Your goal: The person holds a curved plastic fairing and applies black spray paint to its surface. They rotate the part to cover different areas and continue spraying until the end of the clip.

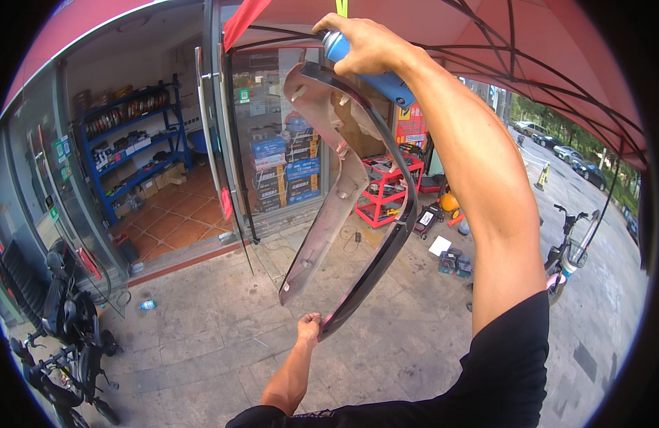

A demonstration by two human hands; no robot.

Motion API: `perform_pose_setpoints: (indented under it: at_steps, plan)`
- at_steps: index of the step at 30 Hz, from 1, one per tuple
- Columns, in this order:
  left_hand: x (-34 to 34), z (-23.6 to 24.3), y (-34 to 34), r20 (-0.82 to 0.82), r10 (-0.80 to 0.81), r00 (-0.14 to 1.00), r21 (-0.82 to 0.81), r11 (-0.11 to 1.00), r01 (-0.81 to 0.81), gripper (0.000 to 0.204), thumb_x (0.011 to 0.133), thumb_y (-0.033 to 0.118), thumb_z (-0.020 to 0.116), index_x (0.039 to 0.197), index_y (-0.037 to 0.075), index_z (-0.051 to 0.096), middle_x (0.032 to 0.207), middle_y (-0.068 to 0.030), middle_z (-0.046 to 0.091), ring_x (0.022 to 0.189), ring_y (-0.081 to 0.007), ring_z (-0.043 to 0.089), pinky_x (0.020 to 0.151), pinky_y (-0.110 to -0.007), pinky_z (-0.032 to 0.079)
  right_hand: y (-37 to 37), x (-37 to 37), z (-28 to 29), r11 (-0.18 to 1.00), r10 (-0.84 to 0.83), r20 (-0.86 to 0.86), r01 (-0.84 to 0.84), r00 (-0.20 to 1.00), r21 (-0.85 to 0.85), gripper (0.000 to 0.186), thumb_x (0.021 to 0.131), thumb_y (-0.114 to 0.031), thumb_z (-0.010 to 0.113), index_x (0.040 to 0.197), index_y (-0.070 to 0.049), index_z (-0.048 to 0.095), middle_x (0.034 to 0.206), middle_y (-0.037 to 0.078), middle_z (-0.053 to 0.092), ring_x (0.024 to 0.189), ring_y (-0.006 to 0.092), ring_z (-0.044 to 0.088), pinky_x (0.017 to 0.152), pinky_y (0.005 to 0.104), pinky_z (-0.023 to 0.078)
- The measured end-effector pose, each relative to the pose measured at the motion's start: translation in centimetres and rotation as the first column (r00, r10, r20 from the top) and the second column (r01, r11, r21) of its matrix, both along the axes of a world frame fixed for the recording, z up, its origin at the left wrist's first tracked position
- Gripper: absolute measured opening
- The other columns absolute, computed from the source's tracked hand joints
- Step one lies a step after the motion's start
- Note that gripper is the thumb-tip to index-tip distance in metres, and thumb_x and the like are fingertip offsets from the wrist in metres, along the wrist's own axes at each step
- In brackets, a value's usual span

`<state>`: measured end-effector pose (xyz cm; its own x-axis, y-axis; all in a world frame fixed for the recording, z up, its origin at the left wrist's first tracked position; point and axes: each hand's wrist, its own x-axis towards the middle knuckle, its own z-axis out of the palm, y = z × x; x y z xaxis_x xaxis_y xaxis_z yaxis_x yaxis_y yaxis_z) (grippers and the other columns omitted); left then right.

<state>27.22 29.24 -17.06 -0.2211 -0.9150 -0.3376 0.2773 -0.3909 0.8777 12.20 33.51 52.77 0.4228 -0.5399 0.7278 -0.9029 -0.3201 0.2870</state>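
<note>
A long, bent plastic body panel point(411, 192), glossy black outside and greyish inside, hangs upright in front of me with two arms pointing down. My left hand point(310, 327) pinches the lower tip of its right arm. Above the panel's top bend, my right hand point(376, 48) is wrapped round a blue spray can point(393, 87). The can lies tilted, its nozzle end toward the left and one finger near the nozzle. A yellow-green strap point(342, 7) comes down behind the right hand; its lower end is hidden.
Behind the panel stand a red tool cart point(381, 192) and stacked boxes point(286, 167) behind glass. Black scooters point(65, 314) are parked at left, an electric bike point(566, 250) at right. A small bottle point(148, 304) lies on the paving. A red canopy point(472, 28) stretches overhead.
</note>
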Motion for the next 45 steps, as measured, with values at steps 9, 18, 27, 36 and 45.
perform_pose_setpoints:
  at_steps: [9,18,27,36,45]
  plan:
    - [0.1,0.5,0.1,0.027,-0.037,0.999,-0.003,0.999,0.037,0.009,0.099,0.011,0.059,0.102,0.005,0.066,0.074,-0.0066,0.066,0.048,-0.0185,0.057,0.032,-0.036,0.040,3.2,-0.8,-0.9,0.995,-0.014,-0.018,0.016,1.000,0.101,0.076,0.065,-0.013,0.073,0.138,-0.013,0.053,0.124,0.021,0.066,0.116,0.0405,0.062,0.097,0.0478,0.050]
    - [0.4,1.2,-0.2,0.063,-0.082,0.995,-0.024,0.996,0.083,0.009,0.098,0.009,0.060,0.103,0.005,0.066,0.076,-0.0064,0.066,0.055,-0.0177,0.060,0.041,-0.035,0.046,6.2,-3.7,-4.2,0.999,0.027,-0.140,-0.024,0.990,0.024,0.072,0.064,-0.015,0.079,0.133,-0.018,0.057,0.108,0.018,0.066,0.107,0.0389,0.064,0.090,0.0479,0.052]
    - [0.7,2.5,0.5,0.111,-0.060,0.992,0.009,0.998,0.059,0.010,0.097,0.006,0.061,0.103,0.004,0.068,0.087,-0.0043,0.068,0.075,-0.0149,0.063,0.065,-0.030,0.051,7.8,-3.8,-5.8,0.992,-0.048,-0.087,0.058,0.995,0.109,0.064,0.070,-0.025,0.082,0.129,-0.016,0.059,0.115,0.015,0.066,0.112,0.0373,0.062,0.093,0.0471,0.050]
    - [0.7,1.6,0.4,0.045,0.016,0.999,-0.027,1.000,-0.015,0.009,0.101,0.014,0.060,0.097,0.007,0.065,0.071,-0.0038,0.063,0.046,-0.0145,0.053,0.034,-0.032,0.037,8.4,-4.8,-6.9,0.990,-0.022,-0.052,0.029,0.998,0.140,0.072,0.065,-0.013,0.076,0.133,-0.021,0.057,0.109,0.018,0.064,0.105,0.0405,0.063,0.087,0.0484,0.051]
    - [1.4,1.7,0.5,0.079,-0.018,0.997,-0.040,0.999,0.022,0.007,0.100,0.010,0.059,0.101,0.006,0.065,0.073,-0.0048,0.063,0.049,-0.0154,0.055,0.036,-0.032,0.040,7.1,-4.4,-6.6,0.998,0.035,-0.025,-0.034,0.999,0.050,0.070,0.066,-0.014,0.077,0.132,-0.023,0.057,0.106,0.016,0.062,0.104,0.0395,0.063,0.085,0.0494,0.051]
